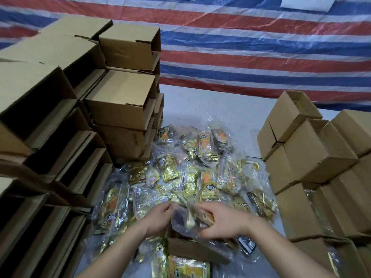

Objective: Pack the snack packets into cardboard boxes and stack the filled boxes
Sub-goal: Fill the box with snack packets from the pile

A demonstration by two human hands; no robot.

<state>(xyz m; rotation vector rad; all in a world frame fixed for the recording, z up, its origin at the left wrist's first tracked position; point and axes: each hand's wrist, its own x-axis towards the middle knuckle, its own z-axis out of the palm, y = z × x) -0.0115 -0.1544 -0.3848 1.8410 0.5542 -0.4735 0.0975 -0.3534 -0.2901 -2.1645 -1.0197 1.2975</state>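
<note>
A heap of gold snack packets in clear plastic bags (200, 171) covers the middle of the white table. Close to me stands a small open cardboard box (192, 250). Over its mouth I hold one clear bag of packets (185, 219). My right hand (221, 222) grips the bag from the right, fingers curled round it. My left hand (158, 217) pinches the bag's left edge. The inside of the box is mostly hidden behind the bag and my hands.
Stacks of empty open cardboard boxes (66, 121) rise along the left. More stacked boxes (317, 157) stand at the right. A loose gold packet (186, 267) lies at the near edge. A striped red, white and blue tarpaulin (251, 47) hangs behind the table.
</note>
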